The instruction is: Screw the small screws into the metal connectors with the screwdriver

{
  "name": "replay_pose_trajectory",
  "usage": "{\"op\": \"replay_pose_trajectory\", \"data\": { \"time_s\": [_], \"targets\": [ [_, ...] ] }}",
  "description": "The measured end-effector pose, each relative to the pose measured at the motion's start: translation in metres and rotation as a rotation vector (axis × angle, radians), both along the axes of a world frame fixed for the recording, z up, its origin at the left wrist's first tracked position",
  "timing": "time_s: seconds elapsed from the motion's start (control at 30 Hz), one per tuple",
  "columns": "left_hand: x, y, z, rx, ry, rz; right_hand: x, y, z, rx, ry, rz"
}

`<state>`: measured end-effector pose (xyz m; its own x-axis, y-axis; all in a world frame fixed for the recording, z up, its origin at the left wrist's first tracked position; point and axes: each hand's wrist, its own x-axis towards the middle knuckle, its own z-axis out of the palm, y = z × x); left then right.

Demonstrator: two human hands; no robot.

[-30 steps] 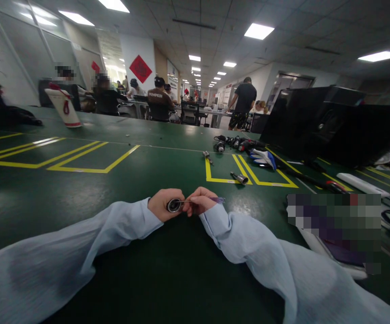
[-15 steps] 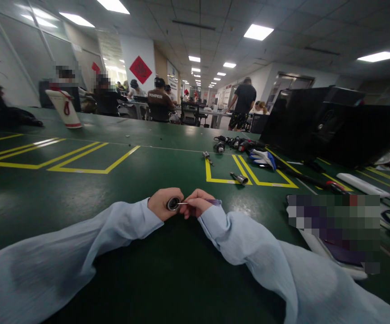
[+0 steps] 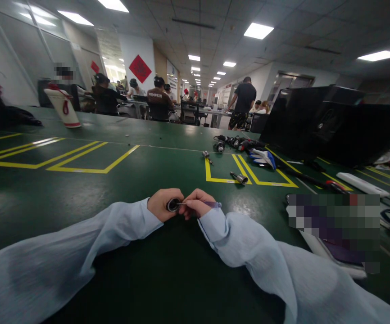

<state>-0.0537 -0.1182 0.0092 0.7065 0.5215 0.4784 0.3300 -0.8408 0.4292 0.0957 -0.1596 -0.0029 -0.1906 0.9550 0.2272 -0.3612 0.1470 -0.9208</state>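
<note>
My left hand (image 3: 162, 203) is closed round a dark cylindrical part with a silvery rim (image 3: 173, 205), its round opening turned towards me. In my right hand (image 3: 197, 203) is a small screwdriver (image 3: 215, 204) with a translucent purple handle, pinched between thumb and fingers. The thin metal shaft points left and its tip reaches the opening of the cylindrical part. Whether the tip touches anything inside cannot be made out. Both hands meet just above the green table (image 3: 168, 270).
Beyond my hands lie a silver cylindrical metal piece (image 3: 241, 178), a smaller metal piece (image 3: 207, 156), several dark parts (image 3: 219, 146) and a blue-and-white glove-like item (image 3: 263, 158). Monitors (image 3: 310, 121) stand at right. A paper cup (image 3: 64, 108) stands at far left. People sit and stand beyond.
The screwdriver's handle looks slightly turned in my right hand, and the shaft shows a little shorter. My left hand stays nearly still.
</note>
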Motion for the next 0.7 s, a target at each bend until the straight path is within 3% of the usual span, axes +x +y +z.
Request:
{"op": "replay_pose_trajectory", "data": {
  "time_s": [0.07, 0.27, 0.33, 0.53, 0.7],
  "targets": [
    [0.000, 0.000, -0.001, 0.000, -0.011, -0.007, 0.001, -0.001, 0.001, 0.006, -0.010, -0.025],
    [0.001, 0.000, -0.001, 0.046, 0.041, -0.013, -0.001, -0.006, -0.001, 0.171, -0.346, -0.303],
    [0.001, 0.000, -0.001, 0.061, 0.072, -0.017, -0.002, -0.005, -0.001, 0.136, -0.322, -0.262],
    [-0.001, 0.002, -0.003, 0.084, 0.109, -0.012, 0.006, 0.007, 0.004, -0.138, -0.005, 0.086],
    [0.000, 0.002, -0.003, 0.038, 0.055, -0.013, 0.008, 0.015, 0.004, -0.255, 0.022, 0.148]
  ]
}}
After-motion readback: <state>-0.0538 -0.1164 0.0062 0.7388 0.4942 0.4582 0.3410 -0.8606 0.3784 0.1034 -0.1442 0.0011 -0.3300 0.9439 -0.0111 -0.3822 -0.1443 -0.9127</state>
